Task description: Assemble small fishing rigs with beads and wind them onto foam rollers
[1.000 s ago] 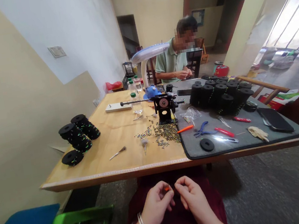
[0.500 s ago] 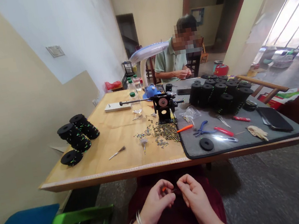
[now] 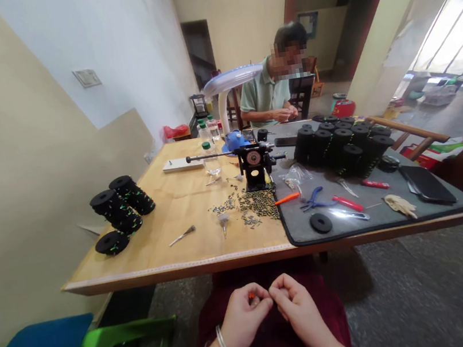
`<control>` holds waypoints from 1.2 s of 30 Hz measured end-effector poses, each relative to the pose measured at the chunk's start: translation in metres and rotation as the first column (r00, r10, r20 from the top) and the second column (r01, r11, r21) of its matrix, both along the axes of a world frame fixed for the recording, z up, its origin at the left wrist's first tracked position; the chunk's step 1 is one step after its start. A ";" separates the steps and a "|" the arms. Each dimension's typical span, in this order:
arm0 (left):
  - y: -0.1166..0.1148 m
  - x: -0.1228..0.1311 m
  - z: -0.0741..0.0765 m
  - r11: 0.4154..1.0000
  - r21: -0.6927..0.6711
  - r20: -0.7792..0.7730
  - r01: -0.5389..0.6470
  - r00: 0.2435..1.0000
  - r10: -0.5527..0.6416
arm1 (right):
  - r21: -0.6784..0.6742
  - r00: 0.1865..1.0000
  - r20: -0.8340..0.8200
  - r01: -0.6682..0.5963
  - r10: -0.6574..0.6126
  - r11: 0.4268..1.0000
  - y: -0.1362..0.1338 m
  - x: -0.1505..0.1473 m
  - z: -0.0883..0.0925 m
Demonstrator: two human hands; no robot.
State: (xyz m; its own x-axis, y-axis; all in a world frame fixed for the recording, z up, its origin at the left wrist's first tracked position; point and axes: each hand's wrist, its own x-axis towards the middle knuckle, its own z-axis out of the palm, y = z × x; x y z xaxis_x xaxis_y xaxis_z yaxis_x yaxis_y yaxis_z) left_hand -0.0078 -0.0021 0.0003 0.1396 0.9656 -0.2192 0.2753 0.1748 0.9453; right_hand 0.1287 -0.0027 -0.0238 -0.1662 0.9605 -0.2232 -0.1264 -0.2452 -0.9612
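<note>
Over my lap, in front of the table edge, my left hand (image 3: 250, 313) is closed with its thumb and fingers curled. A small orange thing (image 3: 252, 295) shows inside its curl; its kind I cannot make out. My right hand (image 3: 293, 300) is closed in a pinch, and its fingertips meet those of the left. Whatever lies between the fingertips is too small to tell. Beyond the hands, a heap of small metallic pieces (image 3: 259, 205) lies on the wooden table (image 3: 139, 254), just before a black hand-crank winder (image 3: 253, 164) with a dial.
Black foam spools (image 3: 107, 215) stand stacked at the left, with more spools (image 3: 342, 142) on the grey mat (image 3: 277, 243). The mat also bears blue pliers (image 3: 317, 198), an orange tool (image 3: 287, 198) and tweezers (image 3: 348, 213). Behind the lamp (image 3: 232, 79) sits a co-worker (image 3: 266, 96).
My two hands have come together, so the fingertips that were slightly apart now touch. Less of the orange thing shows in my left hand. The view has shifted very slightly.
</note>
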 end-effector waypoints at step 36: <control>-0.002 -0.008 -0.005 0.969 -0.246 0.459 -0.006 0.880 0.122 | -0.036 0.996 0.057 0.065 -0.063 0.997 0.000 0.007 0.006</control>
